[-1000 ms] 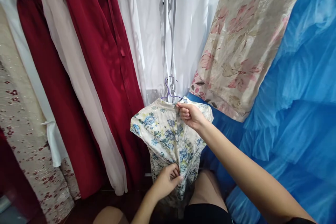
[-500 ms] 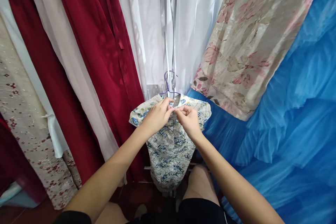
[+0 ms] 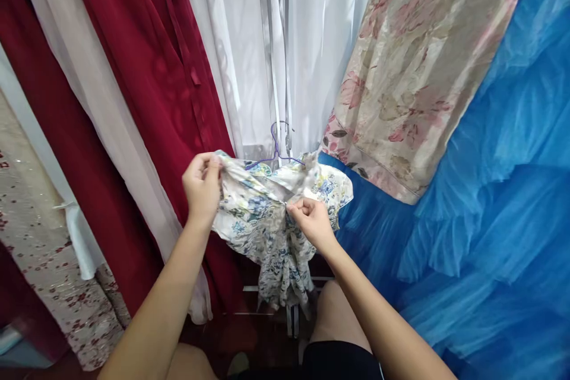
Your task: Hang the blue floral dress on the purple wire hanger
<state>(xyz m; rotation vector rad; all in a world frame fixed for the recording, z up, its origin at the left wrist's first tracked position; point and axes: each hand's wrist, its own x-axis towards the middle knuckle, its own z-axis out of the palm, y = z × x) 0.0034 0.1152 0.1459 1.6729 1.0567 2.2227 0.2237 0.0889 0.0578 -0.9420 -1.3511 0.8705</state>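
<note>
A white blouse with a blue and yellow floral print hangs in front of me, bunched and pulled out of shape. My left hand pinches its left shoulder and draws the cloth sideways. With thumb and finger, my right hand grips the blouse's front edge just below the neckline. A purple hanger shows at the neck, its hook upward and part of its bar inside the garment. The lower part of the blouse falls in folds below my hands.
Dark red gowns and a beaded beige gown hang to the left. White cloth hangs behind the blouse. On the right are a pink-flowered dress and a ruffled blue gown. Metal rack bars stand below.
My left hand has moved from the neckline out to the left shoulder, pulling the blouse wide. The right hand has shifted slightly down, still pinching the front. The blouse's lower part has gathered into folds.
</note>
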